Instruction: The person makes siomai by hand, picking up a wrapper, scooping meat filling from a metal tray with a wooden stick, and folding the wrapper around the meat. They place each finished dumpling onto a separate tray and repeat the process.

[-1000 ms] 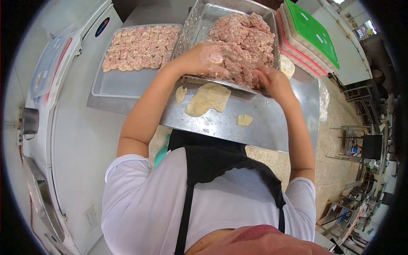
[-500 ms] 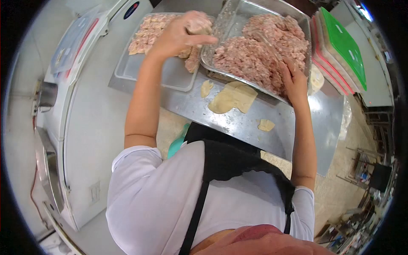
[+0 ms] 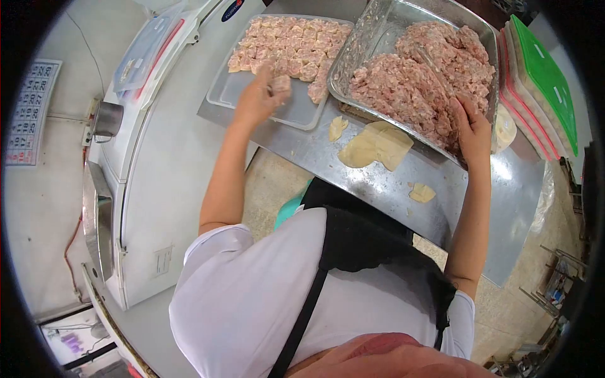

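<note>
My left hand holds a piece of wrapped meat at its fingertips, over the lower part of a clear plastic tray. Rows of similar meat-filled pieces cover the tray's upper part. My right hand is closed round the end of a long, thin tool that lies in the ground meat, inside a large metal pan. Near the pan's lower edge, flat yellowish wrappers lie on the metal table, with smaller wrapper pieces beside them.
Stacked containers with a green lid stand right of the pan. A round pale item sits between them. A white freezer is on the left, with a metal pot beyond it.
My left hand has come down from the tray's upper right to its lower part, with the meat piece. My right hand keeps its place at the tool. The view has shifted, showing a wall calendar.
</note>
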The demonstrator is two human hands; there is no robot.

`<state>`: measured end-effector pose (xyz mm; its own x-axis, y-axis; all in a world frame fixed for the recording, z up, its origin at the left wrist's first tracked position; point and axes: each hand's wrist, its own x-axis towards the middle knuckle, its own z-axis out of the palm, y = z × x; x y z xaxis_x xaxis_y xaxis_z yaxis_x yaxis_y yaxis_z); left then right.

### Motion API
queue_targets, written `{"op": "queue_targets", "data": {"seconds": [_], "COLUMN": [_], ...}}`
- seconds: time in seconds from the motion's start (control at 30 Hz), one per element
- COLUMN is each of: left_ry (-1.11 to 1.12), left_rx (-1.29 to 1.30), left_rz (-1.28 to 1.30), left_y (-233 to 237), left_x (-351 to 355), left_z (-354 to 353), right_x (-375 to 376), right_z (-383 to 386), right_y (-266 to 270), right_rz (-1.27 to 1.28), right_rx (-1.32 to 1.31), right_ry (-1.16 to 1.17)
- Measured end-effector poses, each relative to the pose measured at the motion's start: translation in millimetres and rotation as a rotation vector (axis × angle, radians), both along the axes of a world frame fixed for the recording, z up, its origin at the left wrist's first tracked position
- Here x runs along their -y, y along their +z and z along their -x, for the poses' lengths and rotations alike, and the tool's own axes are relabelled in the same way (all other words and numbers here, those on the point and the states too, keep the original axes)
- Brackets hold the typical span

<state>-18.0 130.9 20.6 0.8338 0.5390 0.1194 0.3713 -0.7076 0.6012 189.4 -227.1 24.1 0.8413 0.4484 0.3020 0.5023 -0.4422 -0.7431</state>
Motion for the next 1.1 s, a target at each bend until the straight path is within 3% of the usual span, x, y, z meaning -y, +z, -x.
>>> {"op": "queue_targets", "data": {"seconds": [0.07,0.23,0.37,0.43,0.57,0.63,0.67,0.77,0.9,0.97,1.1], "left_ry": [-0.004,-0.113,-0.152,-0.285,-0.186,-0.141,-0.075,0.165,0.173,0.155,0.09], "left_rx": [-0.055,-0.135,-0.035,0.069,-0.092,0.104,0.18,0.257,0.345,0.463,0.583], "left_rz": [-0.092,0.014,-0.019,-0.245,0.005,-0.452,-0.42,-0.249,-0.289,-0.326,-0.345], "left_y": [-5.8,-11.3,-17.6,-18.0,0.5,-20.2,-27.4,-41.3,-56.9,-65.2,-73.0], "left_x": [11.8,23.5,17.4,14.1,27.5,22.7,22.9,27.7,-0.4,-16.9,-28.2], "left_z": [-10.9,-22.2,-34.1,-36.9,-11.6,2.8,4.9,9.2,13.7,16.4,17.4], "right_x": [1.4,0.1,-0.4,0.1,0.7,-0.8,-0.9,-1.2,4.1,14.0,43.6], "right_z": [-1.9,2.0,0.2,-1.4,-6.1,-3.4,-1.2,0.5,10.8,13.8,5.1], "right_y": [-3.2,4.2,3.7,0.2,-2.8,1.0,2.8,1.0,17.4,39.4,115.2], "right_rz": [-0.004,0.006,0.012,0.006,-0.024,-0.026,-0.042,0.068,0.133,0.426,0.679], "right_rx": [-0.01,-0.044,-0.044,-0.046,-0.063,-0.033,-0.009,0.098,0.213,0.339,0.43], "right_ry": [0.011,0.003,0.01,0.011,-0.027,-0.029,-0.017,-0.055,0.035,0.149,0.235]}}
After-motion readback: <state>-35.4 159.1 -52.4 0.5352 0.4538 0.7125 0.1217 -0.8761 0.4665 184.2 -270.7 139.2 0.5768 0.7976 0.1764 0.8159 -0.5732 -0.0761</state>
